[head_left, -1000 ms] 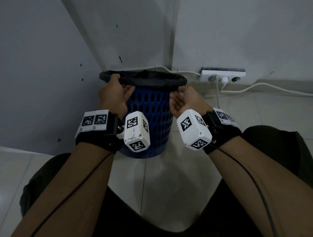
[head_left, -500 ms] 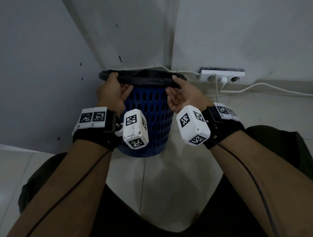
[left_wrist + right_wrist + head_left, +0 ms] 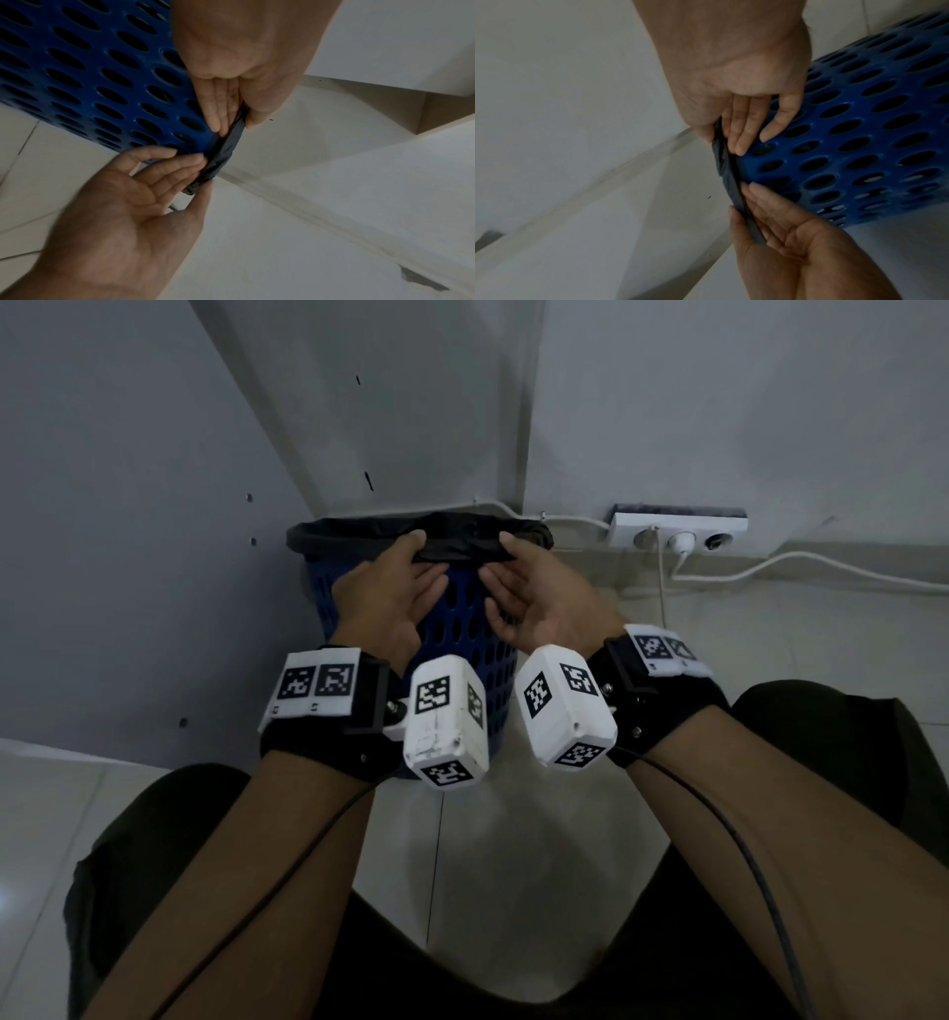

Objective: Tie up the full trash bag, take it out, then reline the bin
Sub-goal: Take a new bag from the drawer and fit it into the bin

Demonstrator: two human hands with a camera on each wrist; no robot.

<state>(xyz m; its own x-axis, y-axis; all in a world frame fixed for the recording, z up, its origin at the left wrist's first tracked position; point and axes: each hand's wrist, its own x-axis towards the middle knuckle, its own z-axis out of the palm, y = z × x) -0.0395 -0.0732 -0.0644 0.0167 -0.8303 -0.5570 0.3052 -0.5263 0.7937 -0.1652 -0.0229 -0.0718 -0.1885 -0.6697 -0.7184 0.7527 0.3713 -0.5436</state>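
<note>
A blue perforated bin (image 3: 462, 639) stands in the corner on the floor. A black trash bag (image 3: 359, 531) lines it, and the bag's edge is rolled over the rim. My left hand (image 3: 421, 559) and right hand (image 3: 500, 562) meet at the near side of the rim. Each pinches the rolled bag edge between thumb and fingers. In the left wrist view the left hand (image 3: 235, 124) and right hand (image 3: 204, 172) hold a stretched strip of bag (image 3: 223, 146) against the bin (image 3: 102, 81). The right wrist view shows the same strip of bag (image 3: 725, 168). The bag's contents are hidden.
Walls close in behind the bin, with a grey panel (image 3: 128, 557) on its left. A white power strip (image 3: 678, 526) with plugs lies to the right, and white cables (image 3: 801, 567) trail along the wall. Tiled floor (image 3: 462, 865) lies between my knees.
Both hands slid along the rim toward the middle of its near side. The right hand, open beside the bin a second ago, now pinches the bag edge close to the left hand.
</note>
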